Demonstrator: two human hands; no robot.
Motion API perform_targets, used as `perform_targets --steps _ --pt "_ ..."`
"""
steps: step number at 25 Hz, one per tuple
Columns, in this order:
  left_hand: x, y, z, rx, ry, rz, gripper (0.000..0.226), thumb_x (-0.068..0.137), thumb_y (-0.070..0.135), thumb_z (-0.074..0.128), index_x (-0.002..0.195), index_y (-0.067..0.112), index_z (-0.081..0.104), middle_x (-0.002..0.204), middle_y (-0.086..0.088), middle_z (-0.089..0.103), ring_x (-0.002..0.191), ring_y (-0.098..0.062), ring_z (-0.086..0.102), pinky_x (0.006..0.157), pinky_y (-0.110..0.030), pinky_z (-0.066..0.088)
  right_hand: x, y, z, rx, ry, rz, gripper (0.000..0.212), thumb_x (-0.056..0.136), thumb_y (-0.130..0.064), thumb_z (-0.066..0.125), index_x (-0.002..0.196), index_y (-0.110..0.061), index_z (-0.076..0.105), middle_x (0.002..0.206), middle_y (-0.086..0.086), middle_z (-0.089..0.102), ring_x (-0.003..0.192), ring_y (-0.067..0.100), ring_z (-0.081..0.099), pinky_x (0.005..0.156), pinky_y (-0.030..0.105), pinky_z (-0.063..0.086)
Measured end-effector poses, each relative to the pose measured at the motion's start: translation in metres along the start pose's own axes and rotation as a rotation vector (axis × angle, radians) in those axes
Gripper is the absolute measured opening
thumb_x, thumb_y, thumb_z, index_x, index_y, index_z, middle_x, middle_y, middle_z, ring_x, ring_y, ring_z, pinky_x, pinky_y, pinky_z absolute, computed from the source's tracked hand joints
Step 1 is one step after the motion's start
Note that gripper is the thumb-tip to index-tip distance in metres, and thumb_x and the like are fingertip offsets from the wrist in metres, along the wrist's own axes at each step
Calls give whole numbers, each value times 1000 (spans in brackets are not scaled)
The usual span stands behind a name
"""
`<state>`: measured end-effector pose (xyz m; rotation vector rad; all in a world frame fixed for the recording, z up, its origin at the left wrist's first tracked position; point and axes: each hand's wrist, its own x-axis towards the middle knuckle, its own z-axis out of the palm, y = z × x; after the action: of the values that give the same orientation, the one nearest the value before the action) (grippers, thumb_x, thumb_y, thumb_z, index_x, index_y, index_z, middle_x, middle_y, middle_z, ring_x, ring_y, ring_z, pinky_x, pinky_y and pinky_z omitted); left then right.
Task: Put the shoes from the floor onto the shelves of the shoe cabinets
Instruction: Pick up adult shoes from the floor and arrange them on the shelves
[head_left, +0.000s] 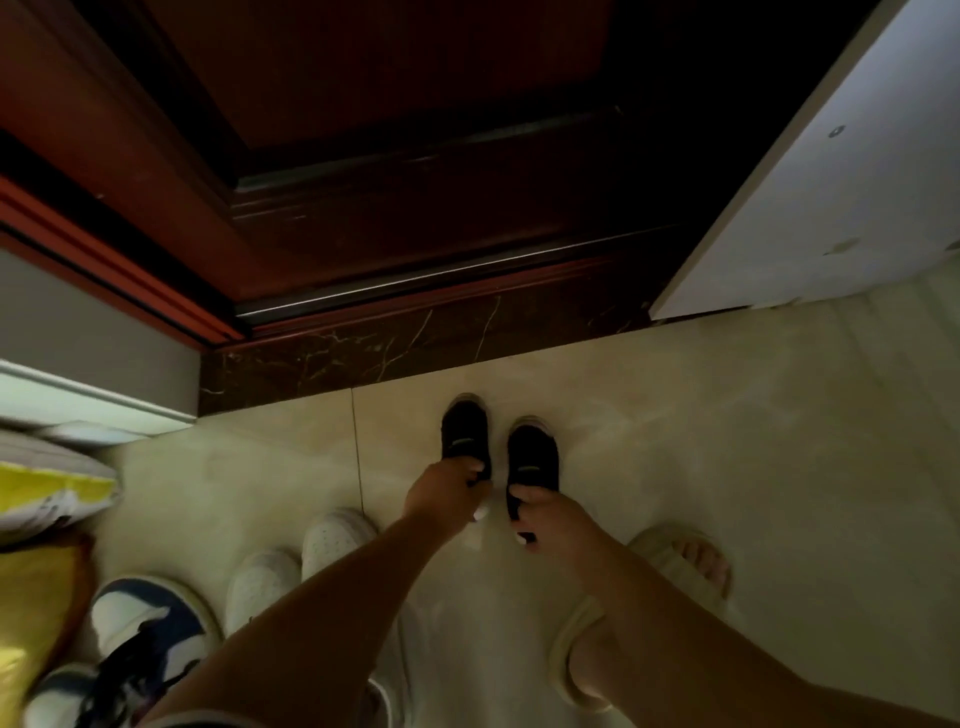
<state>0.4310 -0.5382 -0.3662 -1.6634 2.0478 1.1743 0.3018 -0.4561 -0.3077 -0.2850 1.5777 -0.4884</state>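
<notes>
Fingers of the left hand (442, 493) are curled round the heel end of the left black shoe (465, 434), and those of the right hand (551, 519) grip the heel end of the right black shoe (532, 454) in the same way. In each grasp the shoe's body runs forward from the fingertips, toe toward the door (395, 171). The two small shoes sit side by side, close but apart, over the beige tile floor (727, 415), just short of the dark marble threshold (363, 353) (whether their soles touch the tiles cannot be told). Left of the forearms stands a pair of white sneakers (336, 538), and further left a blue-and-white sneaker (150, 618) beside a yellow bag (47, 491). Right of the right forearm is a foot in a beige slide sandal (670, 571). A white cabinet panel (831, 208) rises at the far right
</notes>
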Motion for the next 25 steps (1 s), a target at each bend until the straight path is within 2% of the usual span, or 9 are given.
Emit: perform_targets --steps 2,4,8,12,15,18,20,22,25 --pt "-13 -6 -16 -138 121 20 29 92 22 52 119 22 64 120 -2 66 108 -21 63 92 -27 49 -8 -15 -2 142 48 10 38 99 -7 39 135 -11 49 134 15 54 100 25 57 91 38 44" --pt "-32 -22 -32 -147 208 -17 29 93 18 48 116 23 64 117 0 66 105 -20 63 89 -27 49 -14 -31 0 196 97 4 38 100 -10 39 137 -13 48 134 14 54 109 30 59 97 42 47" --pt "-69 -53 -46 -190 237 -122 27 89 18 52 109 25 68 113 -2 70 100 -19 65 87 -25 50 -37 -59 38 199 65 -76 38 99 -8 42 136 -13 49 133 13 55 113 29 59 92 39 50" --pt "-97 -64 -58 -247 200 -142 23 90 22 57 110 19 69 115 -4 69 108 -21 63 86 -22 44 -61 -74 95 11 2 -196 38 98 -11 40 133 -18 52 129 9 58 110 27 59 98 40 47" --pt "-142 -113 -52 -195 202 -315 25 91 30 56 105 15 69 112 -8 70 109 -25 63 89 -26 45 -75 -73 127 -143 -5 -245 36 97 -11 40 131 -15 54 128 12 59 104 27 59 98 44 47" --pt "-196 -177 -27 -150 70 -543 39 94 39 49 117 10 61 114 -11 66 108 -26 62 92 -32 48 -82 -57 152 -258 -65 -250 35 96 -12 47 130 -8 54 132 17 56 98 22 53 80 35 47" --pt "-217 -199 -11 -205 6 -624 50 93 48 47 123 10 58 119 -11 65 110 -27 63 92 -33 49 -85 -46 167 -353 -96 -199 34 95 -16 50 128 -6 56 129 19 58 101 25 56 82 36 49" --pt "-222 -206 3 -232 55 -589 65 88 60 51 130 10 54 131 -9 60 119 -25 57 98 -32 44 -88 -39 174 -420 -90 -158 33 95 -20 52 124 -6 59 117 14 63 101 27 60 84 35 49" --pt "-220 -199 24 -360 186 -513 98 73 61 70 147 12 30 150 -7 39 137 -24 37 109 -29 31 -90 -33 170 -473 -98 -185 24 94 -16 51 112 -7 63 95 6 61 84 20 58 73 30 47"
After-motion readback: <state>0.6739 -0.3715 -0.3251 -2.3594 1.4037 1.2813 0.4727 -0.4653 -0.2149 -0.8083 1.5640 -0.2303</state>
